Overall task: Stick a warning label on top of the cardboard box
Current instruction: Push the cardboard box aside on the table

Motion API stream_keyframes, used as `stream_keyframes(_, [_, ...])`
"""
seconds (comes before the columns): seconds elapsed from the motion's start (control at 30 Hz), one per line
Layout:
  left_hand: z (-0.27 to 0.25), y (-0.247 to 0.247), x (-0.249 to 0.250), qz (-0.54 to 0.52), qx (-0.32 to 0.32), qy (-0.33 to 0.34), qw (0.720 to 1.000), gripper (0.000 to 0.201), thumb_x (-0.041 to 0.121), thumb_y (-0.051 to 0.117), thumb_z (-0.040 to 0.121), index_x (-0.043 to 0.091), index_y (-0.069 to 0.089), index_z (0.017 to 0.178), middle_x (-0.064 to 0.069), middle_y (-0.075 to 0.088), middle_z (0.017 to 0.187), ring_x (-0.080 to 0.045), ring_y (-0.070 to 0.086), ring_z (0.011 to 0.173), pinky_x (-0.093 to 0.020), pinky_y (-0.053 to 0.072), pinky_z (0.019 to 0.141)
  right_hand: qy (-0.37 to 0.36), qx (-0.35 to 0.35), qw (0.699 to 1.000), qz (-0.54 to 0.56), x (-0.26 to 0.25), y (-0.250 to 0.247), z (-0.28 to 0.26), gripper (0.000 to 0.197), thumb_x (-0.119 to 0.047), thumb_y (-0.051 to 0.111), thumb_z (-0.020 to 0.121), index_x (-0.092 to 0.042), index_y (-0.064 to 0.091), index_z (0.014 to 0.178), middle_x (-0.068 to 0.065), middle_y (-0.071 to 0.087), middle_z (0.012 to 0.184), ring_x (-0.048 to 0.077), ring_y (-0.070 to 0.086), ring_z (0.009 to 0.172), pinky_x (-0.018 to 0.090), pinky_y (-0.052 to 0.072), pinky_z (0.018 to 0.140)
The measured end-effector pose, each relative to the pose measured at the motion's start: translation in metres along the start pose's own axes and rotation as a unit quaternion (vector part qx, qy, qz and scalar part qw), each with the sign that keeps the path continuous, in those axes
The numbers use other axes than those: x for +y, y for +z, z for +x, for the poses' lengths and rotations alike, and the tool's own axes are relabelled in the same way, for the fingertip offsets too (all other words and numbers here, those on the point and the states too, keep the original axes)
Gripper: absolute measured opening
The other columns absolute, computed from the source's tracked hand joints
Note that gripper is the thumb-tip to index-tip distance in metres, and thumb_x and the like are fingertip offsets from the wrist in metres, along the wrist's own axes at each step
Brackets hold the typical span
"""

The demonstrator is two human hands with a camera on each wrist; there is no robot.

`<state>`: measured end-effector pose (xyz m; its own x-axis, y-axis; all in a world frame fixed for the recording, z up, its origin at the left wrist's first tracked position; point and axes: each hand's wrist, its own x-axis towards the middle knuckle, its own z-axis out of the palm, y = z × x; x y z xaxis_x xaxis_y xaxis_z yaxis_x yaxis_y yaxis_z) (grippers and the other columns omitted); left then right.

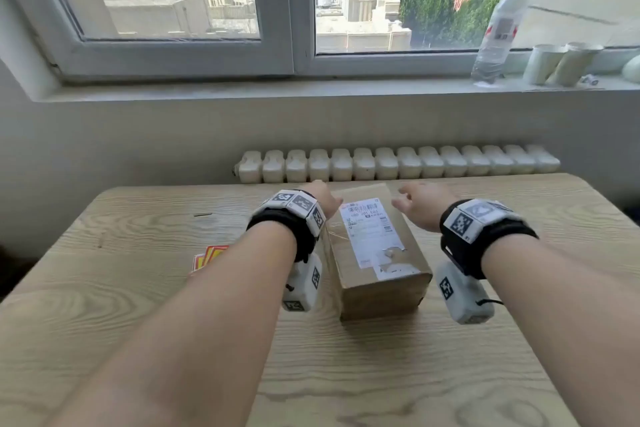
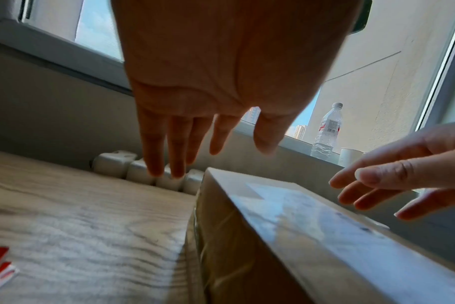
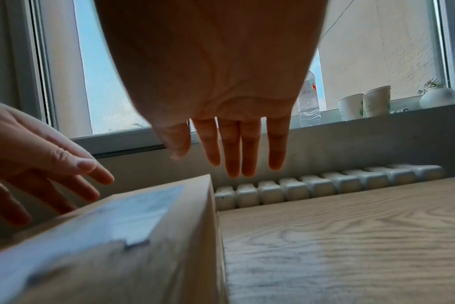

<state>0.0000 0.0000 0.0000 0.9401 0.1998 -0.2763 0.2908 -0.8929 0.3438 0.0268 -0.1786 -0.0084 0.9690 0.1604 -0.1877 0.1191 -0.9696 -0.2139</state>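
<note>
1. Box stands near the middle of the bench, long axis running away from the person, far end close to the bench's far edge.
2. Handling, as judged: the cardboard looks stiff and the corners square, so it should take pressure on top without buckling. Weight cannot be told. Clear tape on its sides looks glossy and may be slippery; the long side walls are the better place to steady it.
3. Appearance: brown cardboard, with a white shipping label covering much of the top; barcode print is at the far end, and the near end is torn, with brown showing through.
4. Free brown surface on top is limited to strips along the edges and the far end; a warning label would likely overlap the shipping label.
5. Labels, red and yellow, lie flat on the bench to the left of the box, well apart from it and partly hidden by the left forearm. They look thin and flexible; lifting one by a corner seems best.
6. Left hand hovers beside the box's far left corner, fingers straight and relaxed, holding nothing.
7. Right hand hovers by the far right corner, fingers extended, likewise empty.
8. Neither hand visibly touches the box. No warning label is on it yet.
</note>
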Motion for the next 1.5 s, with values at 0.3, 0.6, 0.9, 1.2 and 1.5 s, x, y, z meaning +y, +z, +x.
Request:
stream_keyframes(0.3, [0.020, 0.037, -0.011, -0.078, -0.027, 0.003, 0.997, 0.043, 0.034, 0.054, 0.089, -0.002, 0.061, 0.111, -0.017, 0.068, 0.119, -0.033, 0.068, 0.106, -0.042, 0.055, 0.092, 0.009, 0.023, 0.999, 0.046, 0.013, 0.044, 0.008, 0.044, -0.041, 0.035, 0.097, -0.018, 0.042, 0.060, 0.004, 0.055, 0.078, 0.025, 0.050, 0.082, 0.032, 0.034, 0.072])
stream_keyframes(0.6, [-0.023, 0.031, -0.019, -0.183, 0.016, 0.011, 0.983, 0.041, 0.028, 0.055, 0.092, -0.006, 0.058, 0.116, -0.023, 0.064, 0.122, -0.037, 0.067, 0.109, -0.045, 0.054, 0.094, -0.019, 0.101, 0.983, 0.154, 0.004, 0.035, -0.049, 0.047, -0.037, 0.036, 0.097, -0.016, 0.040, 0.055, 0.004, 0.050, 0.067, 0.024, 0.048, 0.067, 0.032, 0.035, 0.067])
stream_keyframes(0.9, [-0.128, -0.001, -0.017, -0.375, 0.066, 0.006, 0.925, 0.073, 0.061, 0.034, 0.087, 0.005, 0.048, 0.132, -0.014, 0.066, 0.117, -0.036, 0.072, 0.090, -0.049, 0.060, 0.076, -0.020, 0.157, 0.900, 0.405, 0.013, 0.025, -0.112, 0.117, -0.098, 0.019, 0.051, -0.008, 0.055, 0.118, 0.017, 0.064, 0.116, 0.034, 0.063, 0.106, 0.055, 0.050, 0.093])
stream_keyframes(1.2, [-0.113, 0.027, -0.037, -0.361, 0.111, 0.029, 0.925, 0.079, 0.062, 0.043, 0.061, 0.011, 0.057, 0.119, -0.013, 0.068, 0.118, -0.034, 0.067, 0.107, -0.049, 0.054, 0.091, 0.028, 0.194, 0.888, 0.417, -0.007, 0.031, -0.174, 0.074, -0.058, 0.026, 0.094, 0.000, 0.038, 0.137, 0.022, 0.052, 0.136, 0.036, 0.051, 0.123, 0.044, 0.042, 0.103])
stream_keyframes(1.5, [-0.136, 0.032, -0.038, -0.349, 0.055, 0.029, 0.935, 0.063, 0.056, 0.043, 0.086, 0.007, 0.059, 0.123, -0.015, 0.070, 0.113, -0.031, 0.072, 0.097, -0.047, 0.059, 0.084, 0.079, 0.203, 0.906, 0.364, -0.010, 0.042, -0.161, 0.070, -0.062, 0.027, 0.090, -0.004, 0.055, 0.119, 0.018, 0.061, 0.120, 0.036, 0.061, 0.105, 0.052, 0.052, 0.090])
